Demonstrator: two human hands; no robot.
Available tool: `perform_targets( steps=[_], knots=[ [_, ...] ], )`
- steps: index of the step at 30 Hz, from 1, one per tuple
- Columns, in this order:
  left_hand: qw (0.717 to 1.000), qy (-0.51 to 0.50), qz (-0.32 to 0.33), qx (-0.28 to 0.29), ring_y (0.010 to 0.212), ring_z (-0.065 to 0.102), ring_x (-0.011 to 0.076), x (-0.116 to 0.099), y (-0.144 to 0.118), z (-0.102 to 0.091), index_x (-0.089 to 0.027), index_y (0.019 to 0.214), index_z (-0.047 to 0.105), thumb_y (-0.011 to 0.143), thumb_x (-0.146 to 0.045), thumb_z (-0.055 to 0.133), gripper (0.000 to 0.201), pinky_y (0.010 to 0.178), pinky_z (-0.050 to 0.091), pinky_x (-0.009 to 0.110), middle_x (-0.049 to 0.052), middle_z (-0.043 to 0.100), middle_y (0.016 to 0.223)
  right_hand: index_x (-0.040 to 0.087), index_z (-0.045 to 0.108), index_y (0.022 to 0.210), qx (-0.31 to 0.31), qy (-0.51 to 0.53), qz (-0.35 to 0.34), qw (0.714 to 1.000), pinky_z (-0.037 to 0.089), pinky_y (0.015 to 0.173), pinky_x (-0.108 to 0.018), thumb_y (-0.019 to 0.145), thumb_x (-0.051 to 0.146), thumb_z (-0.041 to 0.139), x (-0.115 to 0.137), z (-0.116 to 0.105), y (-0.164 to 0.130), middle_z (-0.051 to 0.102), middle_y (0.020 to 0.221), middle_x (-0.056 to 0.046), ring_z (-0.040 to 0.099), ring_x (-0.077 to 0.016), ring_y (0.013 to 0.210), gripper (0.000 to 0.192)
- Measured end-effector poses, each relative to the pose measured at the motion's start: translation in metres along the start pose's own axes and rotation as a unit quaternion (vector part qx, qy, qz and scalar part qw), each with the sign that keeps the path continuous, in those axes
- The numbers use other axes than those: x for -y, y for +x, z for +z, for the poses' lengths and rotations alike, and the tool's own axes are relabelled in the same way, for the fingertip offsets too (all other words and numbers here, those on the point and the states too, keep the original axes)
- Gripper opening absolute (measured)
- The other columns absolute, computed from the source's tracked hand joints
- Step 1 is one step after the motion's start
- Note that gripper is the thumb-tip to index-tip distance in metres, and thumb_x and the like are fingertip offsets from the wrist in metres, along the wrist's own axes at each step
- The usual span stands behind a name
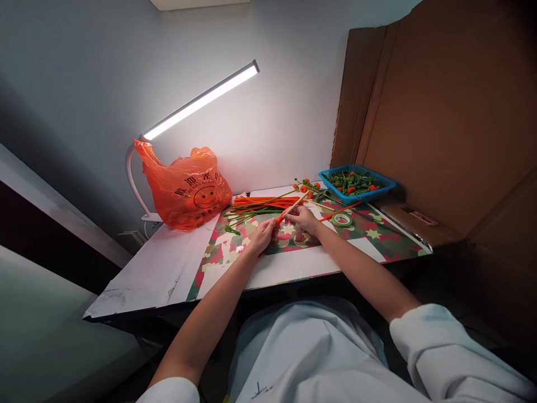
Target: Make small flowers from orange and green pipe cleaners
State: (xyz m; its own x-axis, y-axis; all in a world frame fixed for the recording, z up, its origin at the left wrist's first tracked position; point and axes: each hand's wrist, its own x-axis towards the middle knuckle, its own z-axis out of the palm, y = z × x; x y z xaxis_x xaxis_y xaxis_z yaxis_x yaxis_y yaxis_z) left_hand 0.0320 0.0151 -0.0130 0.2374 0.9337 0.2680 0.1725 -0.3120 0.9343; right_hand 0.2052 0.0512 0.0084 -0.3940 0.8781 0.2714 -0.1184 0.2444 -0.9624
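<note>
A pale wooden stick (pixel 296 205) slants up and away between my two hands over the table. My left hand (pixel 263 236) is closed around its lower end, where orange pipe cleaner (pixel 279 219) wraps the wood. My right hand (pixel 305 219) pinches close to the wrapped part, its fingers against the stick. From behind that hand a long orange strand (pixel 342 210) runs out to the right. Beyond my hands lies a bundle of orange pipe cleaners (pixel 264 202), with green stems (pixel 251 212) beside it. Finished-looking orange flowers (pixel 305 187) lie past the stick's tip.
A roll of green tape (pixel 342 220) lies right of my right hand. Behind it stands a blue basket (pixel 388 187) of green and orange pieces. An orange plastic bag (pixel 188 190) sits at the left under a lit lamp (pixel 201 102). Cardboard (pixel 440 112) walls the right side.
</note>
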Motion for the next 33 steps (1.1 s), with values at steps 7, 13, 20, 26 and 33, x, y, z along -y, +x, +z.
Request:
perform_targets(
  steps=[7,13,20,26,33],
  knots=[
    [0.967,0.190,0.141,-0.094,0.069,0.060,0.0111,-0.003,-0.005,0.001,-0.019,0.107,0.057,0.073,-0.030,0.069,0.038,0.056,0.048,0.022,0.005,0.064,0.099,0.016,0.064,0.071,-0.045,0.010,0.010,0.999,0.036,0.050,-0.025,0.057,0.049,0.078,-0.001,0.000,-0.001,0.057,0.057,0.001,0.043,-0.0090,0.051,0.038],
    [0.947,0.207,0.188,-0.158,0.061,0.059,0.0105,-0.010,-0.007,-0.001,-0.018,0.081,0.061,0.080,-0.025,0.060,0.007,0.056,0.050,0.023,0.002,0.065,0.078,0.017,0.063,0.067,-0.062,0.046,0.032,0.996,0.037,0.051,-0.025,0.054,0.047,0.080,-0.003,-0.002,-0.001,0.056,0.056,0.001,0.044,-0.0090,0.053,0.037],
    [0.944,0.207,0.182,-0.184,0.072,0.064,0.0146,-0.015,-0.010,-0.003,-0.019,0.082,0.065,0.081,-0.027,0.060,0.009,0.066,0.055,0.027,0.004,0.069,0.081,0.018,0.068,0.070,-0.044,0.044,0.037,0.997,0.039,0.053,-0.025,0.055,0.043,0.081,-0.009,-0.003,0.000,0.061,0.060,0.000,0.047,-0.0097,0.053,0.032],
    [0.947,0.204,0.183,-0.169,0.072,0.063,0.0142,-0.014,-0.009,-0.003,-0.019,0.083,0.063,0.083,-0.028,0.058,0.010,0.066,0.054,0.027,0.004,0.068,0.082,0.017,0.067,0.069,-0.014,0.046,0.031,0.998,0.038,0.052,-0.025,0.058,0.042,0.078,-0.004,-0.004,-0.002,0.060,0.059,0.000,0.048,-0.0100,0.053,0.029],
    [0.952,0.191,0.185,-0.152,0.068,0.061,0.0135,-0.011,-0.009,0.000,-0.019,0.078,0.058,0.083,-0.033,0.061,0.015,0.066,0.052,0.027,0.002,0.064,0.076,0.016,0.067,0.069,-0.001,0.046,0.044,0.998,0.037,0.051,-0.024,0.057,0.038,0.079,0.002,0.000,-0.007,0.058,0.057,0.001,0.047,-0.0094,0.053,0.028]
  ],
)
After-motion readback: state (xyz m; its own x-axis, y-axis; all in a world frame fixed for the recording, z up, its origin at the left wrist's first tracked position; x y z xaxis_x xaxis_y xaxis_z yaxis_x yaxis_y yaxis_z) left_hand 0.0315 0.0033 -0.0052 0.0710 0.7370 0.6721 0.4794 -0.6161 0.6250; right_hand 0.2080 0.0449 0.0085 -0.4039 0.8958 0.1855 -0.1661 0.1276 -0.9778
